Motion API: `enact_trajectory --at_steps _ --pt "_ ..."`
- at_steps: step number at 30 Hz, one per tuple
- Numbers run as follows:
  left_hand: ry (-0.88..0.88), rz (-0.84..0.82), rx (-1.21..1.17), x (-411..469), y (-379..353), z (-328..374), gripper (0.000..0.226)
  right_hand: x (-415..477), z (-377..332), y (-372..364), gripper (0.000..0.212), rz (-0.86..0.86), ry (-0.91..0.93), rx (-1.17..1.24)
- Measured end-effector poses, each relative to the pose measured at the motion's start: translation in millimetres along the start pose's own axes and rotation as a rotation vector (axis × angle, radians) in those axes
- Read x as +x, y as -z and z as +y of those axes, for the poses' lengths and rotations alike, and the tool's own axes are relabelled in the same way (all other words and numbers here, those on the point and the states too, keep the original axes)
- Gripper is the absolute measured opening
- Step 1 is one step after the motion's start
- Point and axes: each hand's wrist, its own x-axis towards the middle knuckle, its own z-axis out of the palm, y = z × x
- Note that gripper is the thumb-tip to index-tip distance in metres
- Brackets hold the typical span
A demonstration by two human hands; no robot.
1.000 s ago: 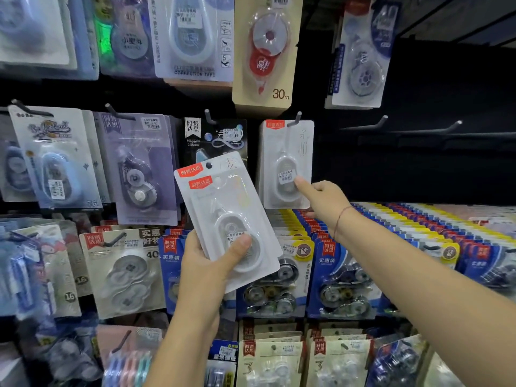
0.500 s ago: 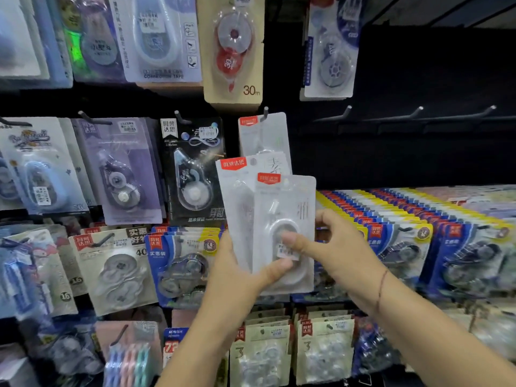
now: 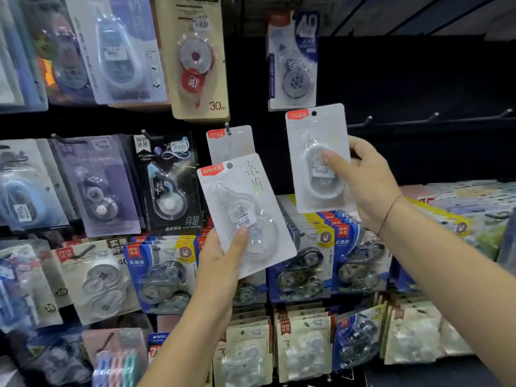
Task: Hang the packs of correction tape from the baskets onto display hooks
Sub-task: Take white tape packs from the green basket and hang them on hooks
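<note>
Hanging one pack on a hook is judged the step in hand. Right hand (image 3: 368, 185) grips the right pack (image 3: 315, 129): thumb pressed on the blister front, fingers curled behind the card's right edge. Left hand (image 3: 220, 263) grips the left pack (image 3: 251, 191) by its lower left corner, thumb laid up the front, fingers behind. Whether one card or several lie in this grip cannot be told.

Position. The right pack is held in the air before the dark back panel (image 3: 418, 79), just left of the nearest empty hook (image 3: 360, 123). Two more empty hooks follow to the right. The left pack is held lower and to the left, in front of the hung pack (image 3: 231, 141), covering its lower part.

Orientation. Both held packs face the camera, printed side out. The right pack's long axis runs near vertical, top leaning slightly left, hang hole (image 3: 313, 113) uppermost and about level with the hook tip. The left pack's long axis leans further left; its hole is likewise at the top.

Next move, as judged. Carry the right pack rightward until the hang hole meets the hook tip. The tip turns upward, so the hole should be lifted over it, then the card pushed back along the shaft. The hole is small; alignment must be close. The left pack waits as reserve.
</note>
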Motion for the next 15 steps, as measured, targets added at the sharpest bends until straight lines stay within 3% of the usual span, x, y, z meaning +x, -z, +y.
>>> enact_trajectory --at_steps 7,15 --pt "-0.023 0.004 0.001 4 2 2 0.031 11 15 -8 0.033 -0.013 -0.058 -0.004" --pt "0.018 0.000 -0.042 8 9 -17 0.027 10 23 -22 0.021 0.119 0.006 0.009"
